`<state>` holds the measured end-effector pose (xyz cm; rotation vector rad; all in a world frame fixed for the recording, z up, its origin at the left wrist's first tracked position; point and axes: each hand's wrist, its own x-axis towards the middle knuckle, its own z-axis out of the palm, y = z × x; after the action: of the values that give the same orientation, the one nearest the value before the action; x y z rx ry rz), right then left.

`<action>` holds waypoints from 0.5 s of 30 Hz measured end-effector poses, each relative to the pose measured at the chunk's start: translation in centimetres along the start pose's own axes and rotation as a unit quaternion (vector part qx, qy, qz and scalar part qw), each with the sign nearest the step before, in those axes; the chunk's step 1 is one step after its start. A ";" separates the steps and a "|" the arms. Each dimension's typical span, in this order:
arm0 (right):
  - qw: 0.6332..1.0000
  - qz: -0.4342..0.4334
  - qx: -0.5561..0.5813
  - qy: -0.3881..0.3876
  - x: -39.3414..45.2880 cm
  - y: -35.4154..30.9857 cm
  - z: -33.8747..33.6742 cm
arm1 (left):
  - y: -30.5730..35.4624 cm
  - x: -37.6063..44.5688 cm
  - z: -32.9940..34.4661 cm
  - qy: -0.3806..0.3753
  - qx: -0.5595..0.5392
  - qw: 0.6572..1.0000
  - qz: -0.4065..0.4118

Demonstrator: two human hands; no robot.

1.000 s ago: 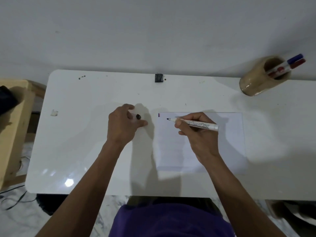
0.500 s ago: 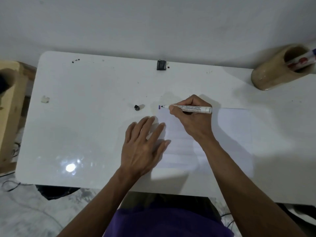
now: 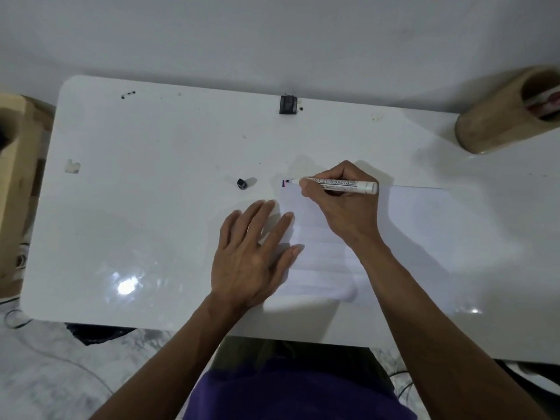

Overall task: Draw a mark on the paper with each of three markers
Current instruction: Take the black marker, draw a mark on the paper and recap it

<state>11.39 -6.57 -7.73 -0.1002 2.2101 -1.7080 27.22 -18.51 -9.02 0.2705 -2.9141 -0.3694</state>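
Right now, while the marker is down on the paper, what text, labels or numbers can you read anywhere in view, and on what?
"...board marker": large black print along the white marker barrel in the right hand, partly covered by the fingers; reading uncertain.
Smaller line beneath it on the barrel: too small to read.
Red and white marker label inside the wooden holder: blurred, unreadable.
Paper: coloured marks only, no words.

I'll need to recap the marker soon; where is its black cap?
The black cap lies on the white table, just left of the paper's top corner, beyond the left hand.
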 end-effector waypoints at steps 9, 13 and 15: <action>0.999 0.001 -0.032 -0.015 -0.1 -0.2 -0.1 | -0.1 0.0 0.2 0.007 -0.003 1.000 -0.004; 0.999 0.002 -0.030 -0.020 -0.1 -0.2 -0.2 | -0.1 0.0 0.2 0.003 -0.002 1.000 -0.004; 0.999 0.000 -0.028 -0.022 -0.1 -0.2 -0.3 | -0.1 -0.1 0.2 0.004 -0.003 1.000 -0.005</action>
<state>11.33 -6.35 -7.47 -0.1503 2.2271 -1.6285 27.26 -18.53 -9.24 0.2852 -2.9037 -0.3782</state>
